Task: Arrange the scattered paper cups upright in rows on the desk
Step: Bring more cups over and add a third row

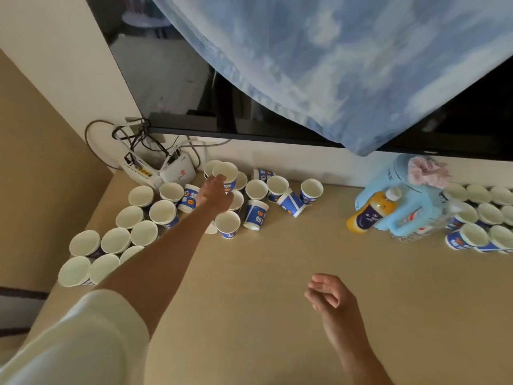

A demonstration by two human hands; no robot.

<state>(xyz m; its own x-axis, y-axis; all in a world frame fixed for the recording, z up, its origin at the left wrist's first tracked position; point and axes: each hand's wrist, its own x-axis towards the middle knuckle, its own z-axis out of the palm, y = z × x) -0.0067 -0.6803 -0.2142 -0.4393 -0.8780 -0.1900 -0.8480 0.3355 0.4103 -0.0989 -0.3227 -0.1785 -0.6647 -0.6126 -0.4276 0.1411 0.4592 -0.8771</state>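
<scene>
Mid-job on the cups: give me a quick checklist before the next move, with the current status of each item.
1. Left hand on the rear cup: fingers touch it; firm grip cannot tell.
2. Right hand free: ok, holds nothing.
3. Rows at left upright: ok.
4. All middle cups upright: not ok; the tipped cup lies on its side.
5. Bare desk for setting down: ok.

Paper cups (pixel 227 225): blue with white print, white inside. Table (pixel 277 259) pale beige woodgrain. Cloth (pixel 347 65) mottled blue-white, cloudlike. Bottle (pixel 370 211) yellow, navy label. Sleeve (pixel 69 343) cream.
</scene>
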